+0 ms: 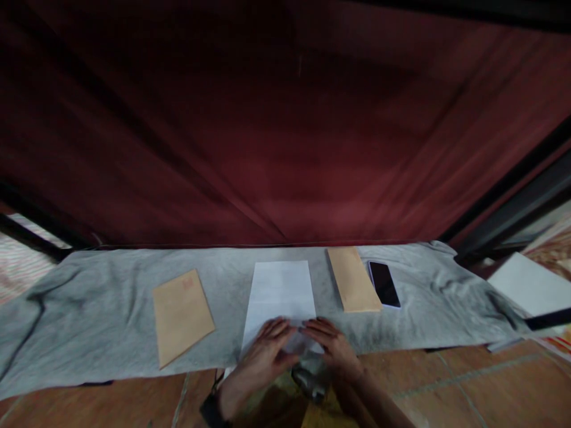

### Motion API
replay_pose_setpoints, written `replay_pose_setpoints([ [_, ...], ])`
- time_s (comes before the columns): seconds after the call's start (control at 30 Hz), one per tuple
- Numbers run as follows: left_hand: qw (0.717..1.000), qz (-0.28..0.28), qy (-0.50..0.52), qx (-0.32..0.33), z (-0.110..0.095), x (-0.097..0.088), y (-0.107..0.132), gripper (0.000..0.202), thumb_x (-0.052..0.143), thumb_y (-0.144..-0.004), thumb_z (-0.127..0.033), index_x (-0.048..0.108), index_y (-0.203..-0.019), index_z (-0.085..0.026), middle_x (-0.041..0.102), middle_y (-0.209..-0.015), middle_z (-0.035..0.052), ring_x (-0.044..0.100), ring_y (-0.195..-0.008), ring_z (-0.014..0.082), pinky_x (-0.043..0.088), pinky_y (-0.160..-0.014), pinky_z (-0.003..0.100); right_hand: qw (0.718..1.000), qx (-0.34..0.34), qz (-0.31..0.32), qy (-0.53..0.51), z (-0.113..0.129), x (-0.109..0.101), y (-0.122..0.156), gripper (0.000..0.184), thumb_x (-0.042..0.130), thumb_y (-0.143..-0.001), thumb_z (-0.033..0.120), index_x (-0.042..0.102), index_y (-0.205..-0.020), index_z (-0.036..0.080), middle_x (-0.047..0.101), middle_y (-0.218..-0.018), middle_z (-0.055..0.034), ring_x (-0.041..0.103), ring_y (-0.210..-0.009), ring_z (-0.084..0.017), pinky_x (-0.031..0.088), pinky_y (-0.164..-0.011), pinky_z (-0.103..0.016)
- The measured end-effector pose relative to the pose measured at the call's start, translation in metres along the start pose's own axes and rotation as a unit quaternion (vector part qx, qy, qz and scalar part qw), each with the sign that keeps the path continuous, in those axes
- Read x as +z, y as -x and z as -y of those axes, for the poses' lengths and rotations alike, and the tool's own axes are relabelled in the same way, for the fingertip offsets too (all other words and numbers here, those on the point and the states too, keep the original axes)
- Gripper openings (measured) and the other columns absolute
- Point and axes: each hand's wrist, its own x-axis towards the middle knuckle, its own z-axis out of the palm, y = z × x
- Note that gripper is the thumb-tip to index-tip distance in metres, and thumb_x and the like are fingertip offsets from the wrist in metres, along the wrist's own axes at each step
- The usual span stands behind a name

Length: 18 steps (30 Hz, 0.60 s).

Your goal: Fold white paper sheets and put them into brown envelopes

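Observation:
A white sheet of paper (280, 291) lies on a grey cloth (107, 279) in front of me. My left hand (266, 348) rests on the near edge of the sheet, fingers curled and pressed down on the paper. My right hand (332, 343) lies beside it on the sheet's near right corner, fingers bent against the paper, which looks lifted or folded between the two hands. A brown envelope (181, 314) lies to the left of the sheet. A second, narrower brown envelope (353, 279) lies to the right.
A black phone (384, 283) lies just right of the narrow envelope. A dark red curtain (285, 131) hangs behind the cloth. White sheets (529, 285) sit at the far right. Reddish floor tiles (468, 386) show in front of the cloth.

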Motion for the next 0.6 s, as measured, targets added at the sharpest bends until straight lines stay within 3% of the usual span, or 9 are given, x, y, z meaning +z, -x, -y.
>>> replay_pose_setpoints([
  [0.07,0.998,0.055,-0.001,-0.004,-0.002,0.003,0.002,0.071,0.078,-0.077,-0.045,0.058,-0.144,-0.032,0.053,-0.154,0.0080,0.046,-0.144,0.0312,0.034,-0.123,0.051,0.999,0.024,-0.008,-0.036,0.000,-0.006,0.001,0.051,0.056,-0.088,0.013,0.066,-0.137,0.027,0.065,-0.141,-0.0064,0.059,-0.133,-0.024,0.042,-0.118,-0.043],
  [0.13,0.997,0.061,-0.005,-0.036,0.004,-0.002,0.012,0.083,0.083,-0.071,-0.039,0.052,-0.148,-0.035,0.048,-0.158,0.0066,0.043,-0.146,0.0318,0.034,-0.123,0.050,0.997,0.043,-0.015,-0.056,0.001,-0.012,0.003,0.048,0.054,-0.090,0.014,0.068,-0.134,0.028,0.068,-0.137,-0.0058,0.061,-0.129,-0.024,0.047,-0.113,-0.041],
  [0.23,0.995,0.065,0.011,-0.073,0.019,-0.020,0.031,0.069,0.077,-0.077,-0.034,0.058,-0.142,-0.038,0.054,-0.153,0.0025,0.047,-0.144,0.0302,0.034,-0.123,0.050,0.997,0.035,-0.024,-0.069,0.002,-0.019,0.004,0.041,0.054,-0.094,0.018,0.071,-0.130,0.028,0.071,-0.131,-0.0057,0.065,-0.124,-0.024,0.050,-0.110,-0.040],
  [0.3,0.991,0.069,0.073,-0.090,0.029,-0.033,0.041,0.056,0.071,-0.084,-0.042,0.062,-0.139,-0.037,0.059,-0.149,0.0028,0.053,-0.139,0.0289,0.039,-0.120,0.047,0.996,0.020,-0.040,-0.078,0.004,-0.022,0.004,0.036,0.054,-0.096,0.021,0.073,-0.125,0.027,0.074,-0.127,-0.0059,0.067,-0.121,-0.024,0.047,-0.112,-0.043],
  [0.43,0.971,-0.008,0.198,-0.131,0.045,-0.045,0.048,0.056,0.064,-0.087,-0.059,0.067,-0.135,-0.030,0.066,-0.140,0.0061,0.061,-0.130,0.0289,0.047,-0.112,0.043,0.981,0.062,-0.107,-0.153,0.007,-0.024,0.000,0.029,0.055,-0.100,0.038,0.078,-0.114,0.028,0.077,-0.118,-0.0070,0.069,-0.115,-0.026,0.050,-0.108,-0.043],
  [0.5,0.965,-0.066,0.205,-0.148,0.052,-0.041,0.043,0.059,0.066,-0.082,-0.064,0.072,-0.126,-0.026,0.070,-0.134,0.0082,0.063,-0.126,0.0307,0.049,-0.110,0.043,0.959,0.106,-0.149,-0.217,0.007,-0.023,-0.005,0.034,0.055,-0.099,0.048,0.079,-0.109,0.026,0.078,-0.110,-0.0073,0.071,-0.107,-0.027,0.055,-0.097,-0.039],
  [0.6,0.966,-0.110,0.186,-0.144,0.059,-0.031,0.026,0.056,0.068,-0.079,-0.066,0.077,-0.115,-0.023,0.076,-0.122,0.0097,0.069,-0.115,0.0307,0.054,-0.104,0.043,0.915,0.157,-0.226,-0.294,0.008,-0.022,-0.018,0.045,0.059,-0.094,0.060,0.079,-0.101,0.021,0.078,-0.092,-0.0060,0.072,-0.091,-0.025,0.057,-0.083,-0.034],
])
